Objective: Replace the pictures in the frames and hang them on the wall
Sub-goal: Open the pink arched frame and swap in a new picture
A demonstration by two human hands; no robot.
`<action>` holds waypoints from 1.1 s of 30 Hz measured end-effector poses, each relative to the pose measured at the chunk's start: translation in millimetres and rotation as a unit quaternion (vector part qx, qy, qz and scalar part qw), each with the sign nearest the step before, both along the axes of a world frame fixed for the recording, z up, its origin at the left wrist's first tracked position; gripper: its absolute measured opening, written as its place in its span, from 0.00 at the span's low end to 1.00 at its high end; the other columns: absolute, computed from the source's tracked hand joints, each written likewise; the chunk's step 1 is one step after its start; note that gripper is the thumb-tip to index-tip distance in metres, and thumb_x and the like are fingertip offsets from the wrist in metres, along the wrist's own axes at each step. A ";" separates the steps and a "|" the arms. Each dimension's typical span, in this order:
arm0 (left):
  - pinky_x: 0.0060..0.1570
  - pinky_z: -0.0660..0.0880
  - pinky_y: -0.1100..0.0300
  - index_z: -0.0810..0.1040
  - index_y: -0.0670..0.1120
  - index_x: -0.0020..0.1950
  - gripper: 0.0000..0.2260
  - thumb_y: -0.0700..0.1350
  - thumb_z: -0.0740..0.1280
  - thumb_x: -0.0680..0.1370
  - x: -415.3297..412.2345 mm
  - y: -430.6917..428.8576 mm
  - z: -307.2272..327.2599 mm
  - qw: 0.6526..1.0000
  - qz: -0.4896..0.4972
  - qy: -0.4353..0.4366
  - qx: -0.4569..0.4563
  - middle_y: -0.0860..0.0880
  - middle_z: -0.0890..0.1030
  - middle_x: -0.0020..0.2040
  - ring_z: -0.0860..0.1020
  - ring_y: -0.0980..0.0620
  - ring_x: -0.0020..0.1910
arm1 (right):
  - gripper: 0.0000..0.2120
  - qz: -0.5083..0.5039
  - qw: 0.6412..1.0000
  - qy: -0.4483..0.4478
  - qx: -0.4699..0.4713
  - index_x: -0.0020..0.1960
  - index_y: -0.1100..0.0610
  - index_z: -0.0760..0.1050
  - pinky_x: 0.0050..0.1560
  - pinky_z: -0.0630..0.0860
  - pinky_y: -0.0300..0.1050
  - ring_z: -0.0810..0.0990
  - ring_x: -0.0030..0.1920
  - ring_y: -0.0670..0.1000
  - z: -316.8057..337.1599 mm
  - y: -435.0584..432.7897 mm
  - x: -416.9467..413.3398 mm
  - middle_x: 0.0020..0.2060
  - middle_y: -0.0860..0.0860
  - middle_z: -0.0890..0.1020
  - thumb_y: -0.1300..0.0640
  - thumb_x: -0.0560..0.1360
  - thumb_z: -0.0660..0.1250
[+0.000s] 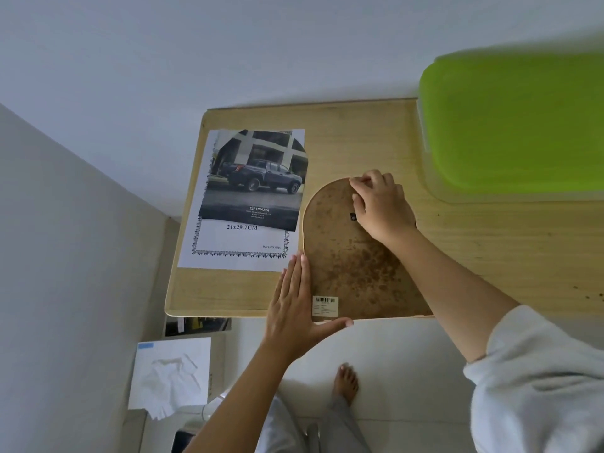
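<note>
Where it lies face down at the near edge of the pale wooden table (490, 250), the arch-topped wooden picture frame (353, 256) shows its mottled brown fibreboard backing.

Handling, by judgement: light and stiff, the board thin and likely to flex. The hidden front may be glazed, so breakable. Best taken by the two long side edges, not by the backing alone.

Left hand (294, 308): fingers straight and pressed together against the frame's left edge, thumb spread along its lower edge.

Right hand (380, 204): fingers curled at the arch's top rim, pinching there; what tab or edge they pinch is hidden.

Count:
- one frame
- one small black hanger fitting (353, 216)
- one barcode label (325, 305)
- one arch-cut photograph of a dark pickup truck (258, 181), lying on one white printed insert sheet (238, 246) just beside the frame
- one clear plastic box with lime-green lid (516, 125)
</note>
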State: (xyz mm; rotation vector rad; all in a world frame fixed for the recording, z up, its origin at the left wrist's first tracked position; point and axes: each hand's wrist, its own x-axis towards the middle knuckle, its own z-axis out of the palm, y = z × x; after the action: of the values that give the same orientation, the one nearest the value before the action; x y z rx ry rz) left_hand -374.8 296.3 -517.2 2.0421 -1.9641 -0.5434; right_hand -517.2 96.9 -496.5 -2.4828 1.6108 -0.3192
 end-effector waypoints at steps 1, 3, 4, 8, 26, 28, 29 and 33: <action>0.74 0.42 0.58 0.43 0.41 0.76 0.55 0.78 0.55 0.64 -0.2 0.0 0.3 1.000 0.001 -0.001 0.001 0.46 0.46 0.77 0.40 0.55 0.76 | 0.15 0.006 1.000 -0.001 -0.004 0.63 0.57 0.72 0.53 0.71 0.55 0.71 0.56 0.59 0.1 -0.6 -0.3 0.57 0.56 0.72 0.56 0.77 0.58; 0.74 0.43 0.57 0.42 0.41 0.76 0.55 0.78 0.55 0.64 -0.3 0.3 0.0 1.000 0.003 -0.004 0.002 0.46 0.46 0.77 0.41 0.54 0.76 | 0.15 0.009 1.000 -0.013 -0.006 0.62 0.59 0.73 0.54 0.69 0.54 0.71 0.56 0.59 3.2 -1.7 1.3 0.57 0.56 0.73 0.57 0.78 0.59; 0.74 0.43 0.57 0.42 0.41 0.76 0.55 0.78 0.55 0.64 -0.3 0.4 0.2 1.000 0.002 -0.005 0.003 0.46 0.46 0.77 0.41 0.54 0.76 | 0.15 0.007 1.000 -0.024 -0.001 0.62 0.59 0.73 0.55 0.68 0.53 0.70 0.57 0.58 5.3 -1.9 3.1 0.58 0.56 0.72 0.57 0.78 0.58; 0.74 0.41 0.58 0.42 0.41 0.76 0.55 0.78 0.53 0.64 -0.8 0.1 2.1 1.000 0.002 -0.005 0.007 0.46 0.46 0.77 0.40 0.55 0.76 | 0.13 -0.034 0.993 -0.099 0.055 0.60 0.61 0.74 0.52 0.72 0.48 0.69 0.60 0.56 9.9 -8.2 12.3 0.58 0.57 0.71 0.58 0.78 0.59; 0.74 0.42 0.59 0.46 0.40 0.76 0.54 0.78 0.55 0.65 -2.2 -0.3 4.6 1.000 0.007 -0.016 0.009 0.46 0.48 0.77 0.44 0.53 0.76 | 0.11 -0.025 0.963 -0.190 0.191 0.53 0.54 0.81 0.58 0.69 0.40 0.76 0.56 0.49 50.8 -33.1 -8.7 0.54 0.51 0.80 0.56 0.72 0.70; 0.74 0.43 0.59 0.45 0.41 0.77 0.54 0.78 0.55 0.65 -2.3 -0.2 3.8 1.000 0.009 -0.016 0.008 0.46 0.48 0.77 0.44 0.53 0.76 | 0.12 -0.035 0.947 -0.231 0.220 0.54 0.54 0.81 0.62 0.69 0.40 0.77 0.58 0.47 55.8 -33.7 -13.6 0.54 0.49 0.81 0.58 0.71 0.72; 0.74 0.43 0.58 0.44 0.41 0.77 0.54 0.78 0.55 0.65 -2.2 0.1 3.3 1.000 0.009 -0.016 0.009 0.46 0.48 0.77 0.44 0.53 0.76 | 0.13 -0.037 0.940 -0.249 0.230 0.54 0.53 0.80 0.63 0.69 0.40 0.77 0.58 0.47 57.4 -33.8 -16.2 0.55 0.49 0.82 0.58 0.70 0.72; 0.74 0.43 0.57 0.42 0.42 0.77 0.55 0.78 0.55 0.65 -1.9 0.9 2.4 1.000 0.008 -0.021 0.011 0.47 0.47 0.78 0.43 0.54 0.76 | 0.16 -0.035 0.924 -0.270 0.267 0.59 0.53 0.78 0.59 0.65 0.35 0.74 0.59 0.43 65.3 -33.3 -27.3 0.58 0.47 0.80 0.60 0.71 0.71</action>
State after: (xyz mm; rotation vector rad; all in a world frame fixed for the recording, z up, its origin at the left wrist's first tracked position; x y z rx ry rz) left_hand -376.7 297.1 -514.7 2.0973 -1.9717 -0.5242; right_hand -544.5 63.7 -431.2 -1.7361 1.3258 -0.4523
